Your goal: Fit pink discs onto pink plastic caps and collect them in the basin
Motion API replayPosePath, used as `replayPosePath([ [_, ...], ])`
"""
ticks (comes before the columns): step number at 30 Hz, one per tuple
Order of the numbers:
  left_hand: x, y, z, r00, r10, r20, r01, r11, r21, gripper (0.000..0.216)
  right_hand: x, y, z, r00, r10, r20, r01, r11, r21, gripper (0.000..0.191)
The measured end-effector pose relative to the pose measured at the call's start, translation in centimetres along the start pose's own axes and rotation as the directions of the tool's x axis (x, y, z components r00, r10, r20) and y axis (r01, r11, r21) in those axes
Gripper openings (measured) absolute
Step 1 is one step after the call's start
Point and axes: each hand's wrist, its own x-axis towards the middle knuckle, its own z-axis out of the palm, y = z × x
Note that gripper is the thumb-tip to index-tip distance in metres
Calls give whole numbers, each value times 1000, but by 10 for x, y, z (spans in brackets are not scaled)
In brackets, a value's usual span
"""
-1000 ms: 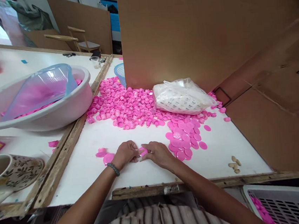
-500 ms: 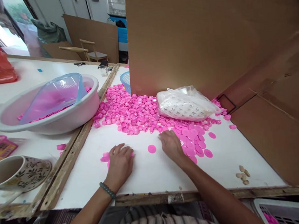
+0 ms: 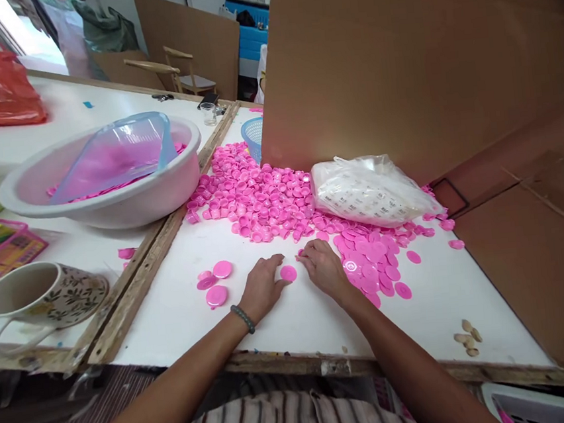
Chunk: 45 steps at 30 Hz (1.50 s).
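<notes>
My left hand (image 3: 263, 288) rests on the white table, thumb and fingers apart around the left edge of a flat pink disc (image 3: 288, 273). Just right of that disc, my right hand (image 3: 323, 270) pinches a small pink cup-shaped piece (image 3: 301, 253), mostly covered by the fingers. To the left lie several pink pieces, among them a round one (image 3: 217, 296) and another (image 3: 222, 269). Beyond my hands spreads a heap of small pink cups (image 3: 261, 200). A pile of flat pink discs (image 3: 369, 256) lies beside my right hand.
A clear plastic bag of white printed items (image 3: 370, 190) lies on the heap, before a tall cardboard sheet (image 3: 372, 63). At left are a large basin (image 3: 127, 216), a floral mug (image 3: 78, 294) and a wooden table edge (image 3: 135, 295). Nutshells (image 3: 468, 338) lie front right.
My left hand has left the pieces at the left and moved right to the single disc. My right hand now has a small pink cup between its fingertips. The view has shifted slightly.
</notes>
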Motion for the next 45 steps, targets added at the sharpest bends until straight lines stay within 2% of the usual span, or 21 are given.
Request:
replayPosePath([
  [5,-1,-2,0,1000,2,7,-1,999,-53,37,18,3,10,995,101,-20,-102,994,-27,22],
  [9,-1,-5,1,1000,-1,3,1,996,-89,33,15,-1,5,1000,-16,-12,16,1000,24,19],
  [14,0,-9,4,999,4,-41,-9,993,-114,34,-14,-16,2,990,-142,4,141,985,101,22],
  [19,0,-7,4,999,22,-43,-26,994,-102,33,-23,-29,2,980,-180,81,181,984,-7,25],
  [24,1,-6,5,998,0,-60,-6,995,-101,36,-19,-34,2,942,-268,201,291,952,-97,23],
  [30,1,-8,4,999,-3,-42,-2,992,-127,36,-19,-32,5,967,-212,141,211,977,19,25],
  [32,2,-9,2,1000,-17,-19,14,987,-163,34,-16,-30,4,979,-165,117,147,978,149,26],
  [35,0,-11,-3,999,-38,16,41,970,-238,25,-13,-27,4,993,-9,118,-36,928,372,22],
  [38,-1,-11,-10,988,-125,87,149,911,-385,14,-17,-29,6,973,153,173,-219,851,477,24],
  [40,-1,-10,-15,954,-232,191,296,832,-469,14,-21,-33,6,966,171,193,-245,841,482,31],
  [43,4,-6,-23,862,-362,354,502,698,-510,20,-25,-36,1,976,-4,216,-88,905,417,34],
  [45,9,-3,-26,811,-406,421,583,622,-523,22,-24,-36,-3,964,-125,234,36,935,352,28],
])
